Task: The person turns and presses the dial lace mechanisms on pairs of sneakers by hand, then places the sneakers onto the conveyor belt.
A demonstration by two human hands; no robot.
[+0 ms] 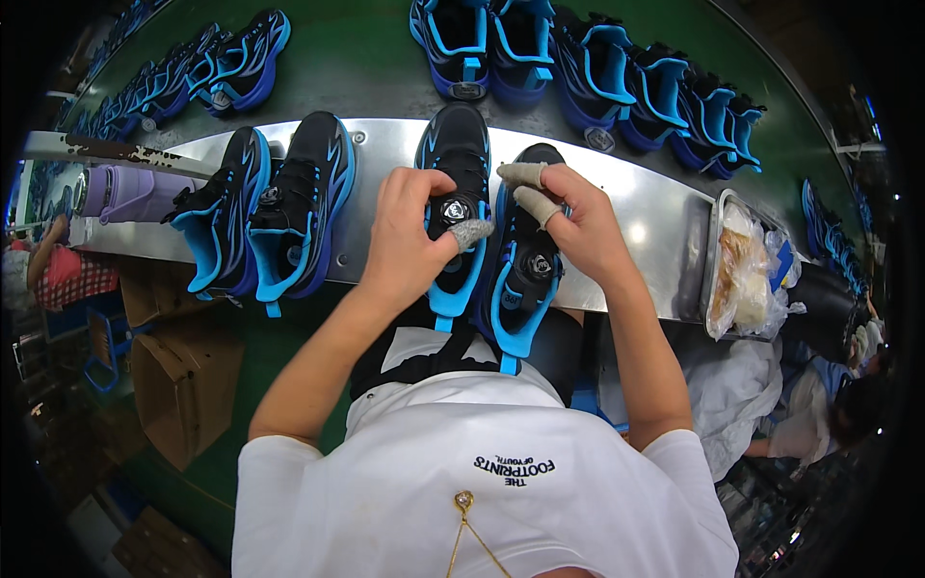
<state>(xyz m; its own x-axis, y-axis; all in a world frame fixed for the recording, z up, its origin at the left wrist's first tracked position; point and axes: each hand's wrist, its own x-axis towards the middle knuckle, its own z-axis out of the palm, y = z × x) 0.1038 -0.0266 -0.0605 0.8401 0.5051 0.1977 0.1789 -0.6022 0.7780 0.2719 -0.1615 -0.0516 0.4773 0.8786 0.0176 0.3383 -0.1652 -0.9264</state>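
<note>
Two black sneakers with bright blue linings stand side by side in front of me, toes pointing away. My left hand [409,236] is closed about the left sneaker [458,135], its thumb and index finger on either side of the round lace dial [455,210]. A grey knitted cot covers that thumb. My right hand [583,217] curls over the right sneaker [525,289], with beige cots on its thumb and index finger; their tips touch the upper near its inner side. Another dial [538,265] shows below that hand. The right hand's other fingers are partly hidden.
Another matching pair of sneakers [308,183] stands left on the metal ledge [381,144], near a lilac bottle [135,193]. Several sneakers line the green conveyor [356,58] beyond. A metal tray [715,279] with plastic bags sits right; a cardboard box [183,395] lies lower left. People are at both sides.
</note>
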